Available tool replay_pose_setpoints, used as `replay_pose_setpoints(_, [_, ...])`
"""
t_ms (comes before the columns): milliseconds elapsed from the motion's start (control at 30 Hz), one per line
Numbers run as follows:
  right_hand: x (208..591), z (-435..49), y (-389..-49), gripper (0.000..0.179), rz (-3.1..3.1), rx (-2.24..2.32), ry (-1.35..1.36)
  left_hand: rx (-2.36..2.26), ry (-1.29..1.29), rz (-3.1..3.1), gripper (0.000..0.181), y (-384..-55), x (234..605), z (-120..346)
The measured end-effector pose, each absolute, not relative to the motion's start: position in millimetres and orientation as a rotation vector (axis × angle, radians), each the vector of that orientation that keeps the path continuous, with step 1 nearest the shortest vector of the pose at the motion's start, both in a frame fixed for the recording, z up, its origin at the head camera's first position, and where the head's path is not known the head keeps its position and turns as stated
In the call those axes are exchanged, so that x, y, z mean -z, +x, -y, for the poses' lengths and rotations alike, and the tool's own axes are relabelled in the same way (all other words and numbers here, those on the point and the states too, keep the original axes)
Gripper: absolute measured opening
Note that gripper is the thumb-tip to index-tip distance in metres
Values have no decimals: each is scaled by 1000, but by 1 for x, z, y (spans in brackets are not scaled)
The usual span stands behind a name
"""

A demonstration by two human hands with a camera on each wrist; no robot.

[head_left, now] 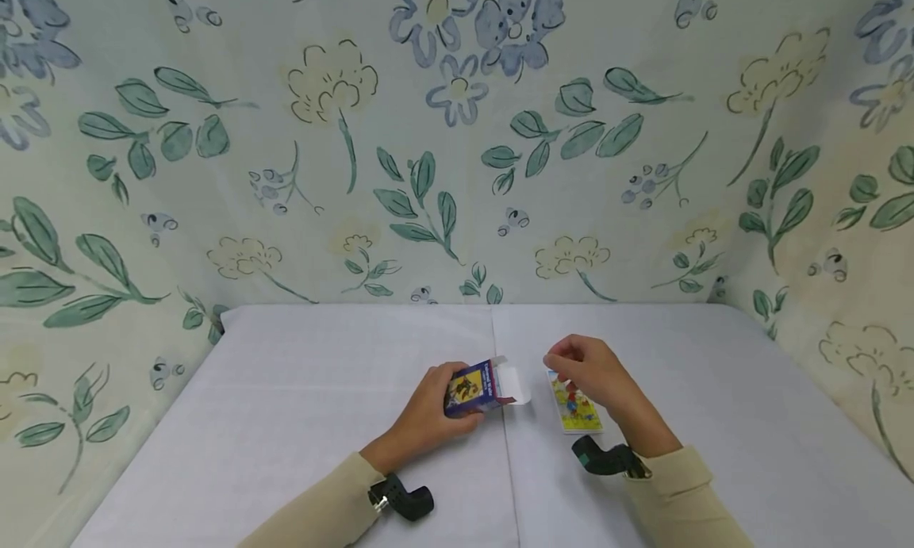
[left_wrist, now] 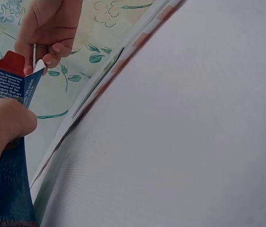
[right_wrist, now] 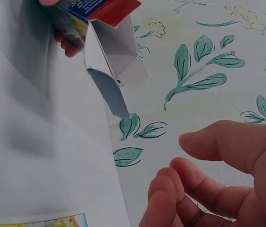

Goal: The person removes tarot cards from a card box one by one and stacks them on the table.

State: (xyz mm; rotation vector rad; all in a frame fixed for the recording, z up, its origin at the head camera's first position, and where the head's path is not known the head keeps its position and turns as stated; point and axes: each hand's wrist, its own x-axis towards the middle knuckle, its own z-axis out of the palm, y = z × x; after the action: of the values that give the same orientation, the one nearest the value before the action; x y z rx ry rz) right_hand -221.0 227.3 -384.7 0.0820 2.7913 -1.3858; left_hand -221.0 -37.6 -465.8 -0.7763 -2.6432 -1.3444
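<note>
My left hand (head_left: 432,405) grips a blue card box (head_left: 467,387) with a yellow picture panel. The box's end flaps stand unfolded toward the right, and a pale, bare inside (right_wrist: 118,45) shows in the right wrist view. A small stack of picture cards (head_left: 577,411), yellow and blue on its face, lies on the white cloth right of the box. Over the far end of that stack hovers my right hand (head_left: 589,369), its fingers loosely bent. In the right wrist view a gap parts the thumb (right_wrist: 213,139) from the fingertips, with nothing between them.
A white cloth (head_left: 321,358) covers the table, with a crease running front to back near the middle. Floral fabric (head_left: 457,191) hangs behind and along both sides. Black wrist cameras (head_left: 407,499) are strapped on both sleeves.
</note>
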Motion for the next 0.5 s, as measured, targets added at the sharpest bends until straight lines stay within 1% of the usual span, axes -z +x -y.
replay_pose_setpoints(167, [378,-219,-217,29,-2763,1390,122,1338,-771,2653,73,-221,466,37])
replay_pose_setpoints(500, [378,-207,-216,23,-2747,1414,67,1340,-786,2631,73,-223,465,38])
